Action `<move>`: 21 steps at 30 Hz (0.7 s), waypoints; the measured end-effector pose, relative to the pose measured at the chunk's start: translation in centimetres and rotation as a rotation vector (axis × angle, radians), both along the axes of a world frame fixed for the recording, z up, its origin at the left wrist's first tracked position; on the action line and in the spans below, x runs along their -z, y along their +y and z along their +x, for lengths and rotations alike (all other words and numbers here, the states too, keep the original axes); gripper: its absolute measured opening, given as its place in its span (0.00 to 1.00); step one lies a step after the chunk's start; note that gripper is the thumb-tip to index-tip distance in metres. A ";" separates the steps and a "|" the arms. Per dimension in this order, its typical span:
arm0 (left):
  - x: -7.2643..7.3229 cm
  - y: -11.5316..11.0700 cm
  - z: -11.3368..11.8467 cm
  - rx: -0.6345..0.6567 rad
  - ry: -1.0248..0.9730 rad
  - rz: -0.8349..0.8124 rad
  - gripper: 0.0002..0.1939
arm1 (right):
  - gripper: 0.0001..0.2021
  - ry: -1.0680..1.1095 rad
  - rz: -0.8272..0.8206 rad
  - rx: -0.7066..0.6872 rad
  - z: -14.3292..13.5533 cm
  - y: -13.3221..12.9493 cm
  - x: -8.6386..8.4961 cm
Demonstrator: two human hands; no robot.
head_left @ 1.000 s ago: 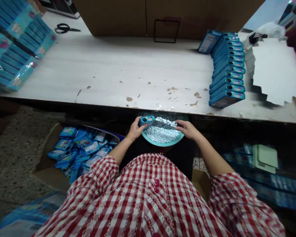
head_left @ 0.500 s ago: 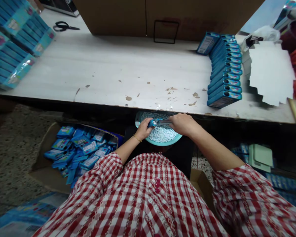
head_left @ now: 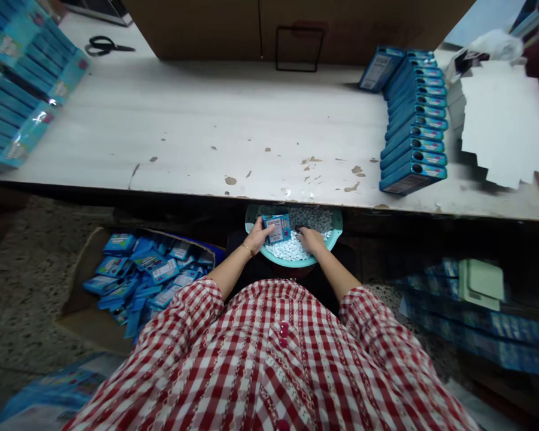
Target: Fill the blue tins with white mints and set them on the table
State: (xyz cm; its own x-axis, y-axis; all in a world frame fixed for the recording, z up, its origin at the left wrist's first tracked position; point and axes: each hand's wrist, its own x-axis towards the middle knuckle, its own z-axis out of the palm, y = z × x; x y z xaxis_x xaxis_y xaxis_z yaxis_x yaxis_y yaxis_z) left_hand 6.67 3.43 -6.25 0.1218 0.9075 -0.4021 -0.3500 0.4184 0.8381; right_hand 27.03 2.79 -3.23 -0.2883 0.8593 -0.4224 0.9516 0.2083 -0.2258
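Observation:
My left hand point(head_left: 256, 236) grips a small blue box point(head_left: 278, 227) with a white printed label, its thumb across the near side. The box is tilted over a turquoise basin point(head_left: 338, 230) on my lap, below the table's front edge. Small white pellets point(head_left: 291, 250) fill much of the basin. Beside the box, my right hand point(head_left: 312, 240) reaches down to the pellets with its fingers curled. Something small and dark shows at those fingertips, too hidden to name.
An open carton point(head_left: 78, 305) of loose blue boxes stands on the floor at left. On the white table point(head_left: 197, 131) are a row of blue boxes point(head_left: 413, 131), flat white card sheets point(head_left: 503, 126), scissors point(head_left: 103, 45) and wrapped packs point(head_left: 22, 90). A large cardboard box point(head_left: 206, 30) stands behind.
My right hand has drawn back from the blue box's end, down to the pellets. My left hand has turned the box so its labelled face shows.

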 end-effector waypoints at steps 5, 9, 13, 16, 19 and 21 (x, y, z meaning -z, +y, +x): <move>-1.7 -0.5 -1.0 0.022 -0.007 0.071 0.27 | 0.17 0.241 -0.057 0.124 -0.3 0.8 1.8; -2.9 -0.9 -4.1 0.039 0.215 0.247 0.23 | 0.17 0.362 -0.078 0.168 2.2 1.0 1.1; -3.2 -0.9 -5.3 0.041 0.525 0.384 0.23 | 0.17 0.580 -0.088 0.225 4.7 0.8 -1.9; -3.4 -0.8 -4.2 0.074 0.664 0.434 0.21 | 0.19 0.670 -0.112 0.218 5.6 0.9 -5.4; -3.7 -0.7 -2.6 0.145 0.744 0.487 0.19 | 0.18 0.574 -0.102 0.134 5.1 1.4 -9.2; -3.9 -0.6 -1.7 0.188 0.782 0.539 0.19 | 0.17 0.406 -0.082 0.054 3.9 1.8 -11.6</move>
